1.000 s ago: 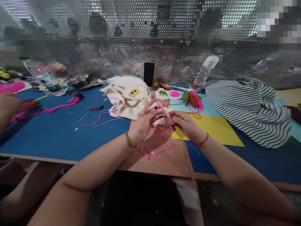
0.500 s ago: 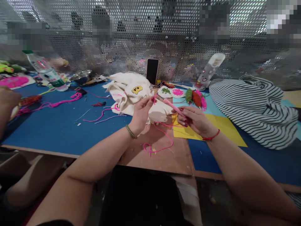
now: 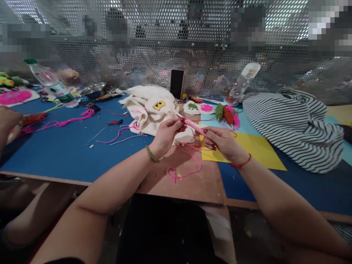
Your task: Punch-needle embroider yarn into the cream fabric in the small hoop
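My right hand [image 3: 224,143] is closed around a pink pen-shaped punch needle [image 3: 195,127], which points left toward my other hand. The fingers of my left hand [image 3: 165,135] are pinched at the tool's front end, on a bit of pink yarn mostly hidden by the fingertips. A strand of pink yarn [image 3: 200,165] hangs below my hands and curls on the brown board [image 3: 156,183]. Just behind my hands lies crumpled white cloth [image 3: 143,106] bearing a yellow animal-face embroidery [image 3: 158,105].
A phone [image 3: 176,83] stands upright behind the cloth. At right are yarn bundles [image 3: 227,116], yellow paper [image 3: 247,146], a striped cloth [image 3: 291,124] and a tilted patterned bottle [image 3: 242,86]. A water bottle [image 3: 55,86] stands left, near another person's hand [image 3: 8,123].
The punch needle's tip and my left fingertips, apart before, now meet. My left hand has lowered slightly, and my right hand has shifted a little left.
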`<state>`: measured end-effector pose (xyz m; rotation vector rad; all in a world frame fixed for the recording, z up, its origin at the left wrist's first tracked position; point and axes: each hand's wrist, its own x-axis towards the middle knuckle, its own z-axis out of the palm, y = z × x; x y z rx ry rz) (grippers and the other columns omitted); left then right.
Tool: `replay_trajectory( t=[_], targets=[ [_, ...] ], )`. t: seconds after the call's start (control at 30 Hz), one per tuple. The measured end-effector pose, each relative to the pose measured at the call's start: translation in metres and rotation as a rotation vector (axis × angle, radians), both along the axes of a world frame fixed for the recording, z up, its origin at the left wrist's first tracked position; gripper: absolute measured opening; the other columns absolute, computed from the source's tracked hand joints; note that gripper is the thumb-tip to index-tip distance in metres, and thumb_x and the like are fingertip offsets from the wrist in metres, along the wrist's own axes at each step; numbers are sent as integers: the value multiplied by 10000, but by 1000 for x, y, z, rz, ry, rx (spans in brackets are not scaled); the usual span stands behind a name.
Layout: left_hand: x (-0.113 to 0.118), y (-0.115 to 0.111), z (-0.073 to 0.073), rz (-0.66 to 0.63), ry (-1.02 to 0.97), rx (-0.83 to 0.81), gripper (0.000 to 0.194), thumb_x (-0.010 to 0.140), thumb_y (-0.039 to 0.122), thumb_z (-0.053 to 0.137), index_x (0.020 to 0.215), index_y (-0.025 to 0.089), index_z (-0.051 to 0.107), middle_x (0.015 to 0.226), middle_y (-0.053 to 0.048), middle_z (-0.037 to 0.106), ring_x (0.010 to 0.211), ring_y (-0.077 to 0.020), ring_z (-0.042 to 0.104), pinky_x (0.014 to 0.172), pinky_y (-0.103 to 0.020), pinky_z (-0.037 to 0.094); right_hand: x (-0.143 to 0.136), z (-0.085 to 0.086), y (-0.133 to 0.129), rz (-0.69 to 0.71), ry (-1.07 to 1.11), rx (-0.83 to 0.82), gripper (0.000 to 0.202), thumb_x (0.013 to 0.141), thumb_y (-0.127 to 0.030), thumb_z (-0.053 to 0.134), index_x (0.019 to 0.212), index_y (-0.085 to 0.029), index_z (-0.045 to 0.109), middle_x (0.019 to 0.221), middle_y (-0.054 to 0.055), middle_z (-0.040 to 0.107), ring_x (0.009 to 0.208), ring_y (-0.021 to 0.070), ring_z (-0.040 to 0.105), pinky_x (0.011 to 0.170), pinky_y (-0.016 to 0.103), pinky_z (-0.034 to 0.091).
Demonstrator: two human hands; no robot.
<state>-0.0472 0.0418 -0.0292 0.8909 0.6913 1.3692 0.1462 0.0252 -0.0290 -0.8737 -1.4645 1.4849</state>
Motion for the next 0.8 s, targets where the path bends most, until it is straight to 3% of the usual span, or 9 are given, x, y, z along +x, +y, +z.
replay_trajectory(
  t=[0.13,0.27,0.33,0.47,0.6,0.7,0.8],
  targets=[
    [-1,-2,2,-45,-57,-21,70,828,152,683,770,149,720,753,-23,684,656,-83,609,730,-242,503,-3,1,-4,13,17,-17,452,751,-589,723,891,-170,628,487,-100,357,418,58,323,429,236,230],
    [-2,-3,6,-21,-135,-68,95,867,118,623,813,152,694,765,-16,690,637,-76,624,708,-229,529,-1,3,-4,58,-37,-2,591,827,-717,530,920,-152,676,559,0,564,489,103,475,446,254,305],
    [-3,0,9,24,-157,-74,121,887,111,593,823,148,688,760,-13,690,634,-67,627,700,-210,531,2,4,-1,75,-100,8,603,811,-727,543,846,-144,692,599,38,615,548,120,535,468,254,329],
    [-6,6,14,153,-277,-178,200,917,83,538,771,151,656,730,2,681,623,-56,635,705,-192,531,7,2,5,50,-153,41,493,718,-647,721,763,-157,698,482,-34,494,518,108,510,525,252,382],
    [-11,13,19,253,-401,-218,250,937,64,489,759,153,641,715,10,679,662,-55,658,748,-184,540,7,2,5,158,-193,57,478,780,-634,669,791,-158,707,472,-44,472,495,102,486,542,265,419],
    [-25,21,32,332,-461,-146,233,965,108,461,891,174,671,721,6,685,775,-78,687,821,-200,550,15,6,4,271,-214,0,484,812,-633,633,811,-153,698,469,-52,431,467,96,455,467,244,349],
    [-51,31,52,459,-552,-69,275,1000,122,400,931,194,656,674,11,667,884,-67,689,846,-154,538,43,19,9,260,-198,-100,455,772,-598,700,758,-144,678,470,-72,359,428,61,324,428,232,234]
  ],
)
